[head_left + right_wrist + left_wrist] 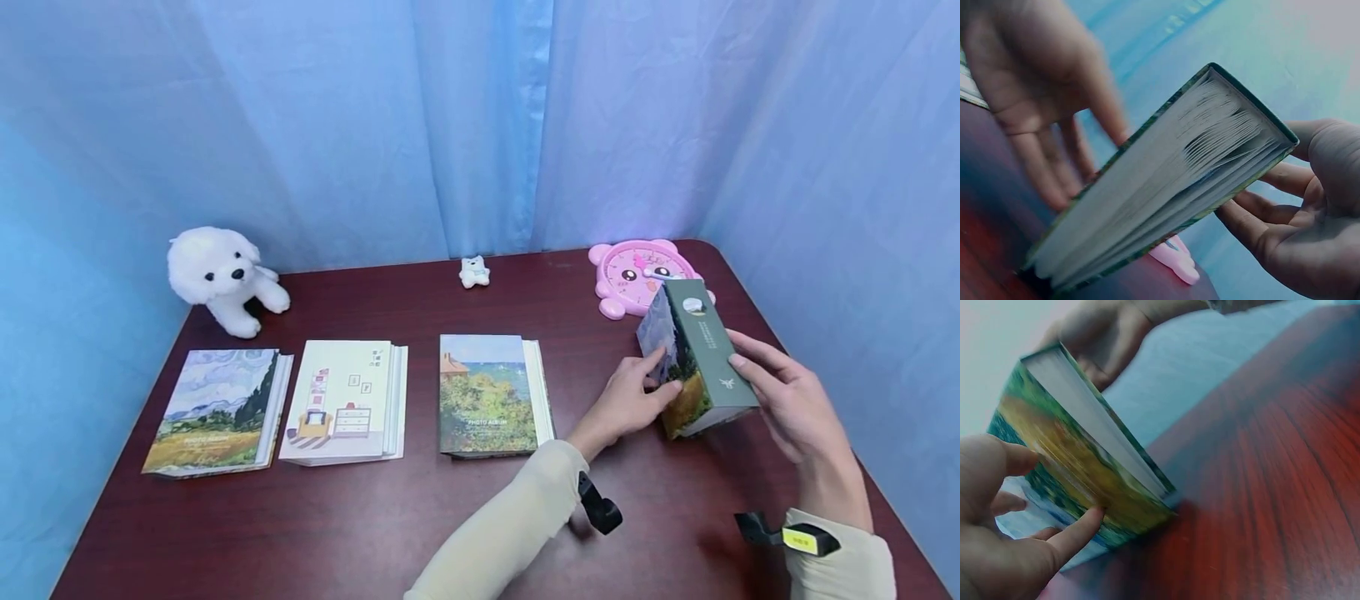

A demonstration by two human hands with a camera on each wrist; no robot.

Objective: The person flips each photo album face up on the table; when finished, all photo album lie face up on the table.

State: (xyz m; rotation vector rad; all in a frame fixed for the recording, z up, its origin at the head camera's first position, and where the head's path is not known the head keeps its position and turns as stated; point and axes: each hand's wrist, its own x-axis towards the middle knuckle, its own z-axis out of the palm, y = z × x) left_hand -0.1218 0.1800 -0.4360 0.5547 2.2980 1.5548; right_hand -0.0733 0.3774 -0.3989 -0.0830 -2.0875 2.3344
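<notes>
A thick photo album (712, 358) with a green spine and a landscape-painting cover is propped up at a tilt on the right side of the table, spine upward. My left hand (626, 400) touches its painted front cover with spread, fairly straight fingers, as the left wrist view (1016, 519) also shows. From the other side my right hand (795, 404) holds the album, thumb on the spine and fingers at the back cover. The right wrist view shows the white page edges between the album's covers (1166, 181). Whether the album's lower edge touches the table is hard to tell.
To the left lie a swirling-sky album (210, 408), a white album with furniture drawings (345, 400) and a seaside-painting album (487, 392). Behind them are a white plush dog (225, 279), a small white bear figure (474, 272) and a pink toy clock (637, 271), partly hidden by the held album.
</notes>
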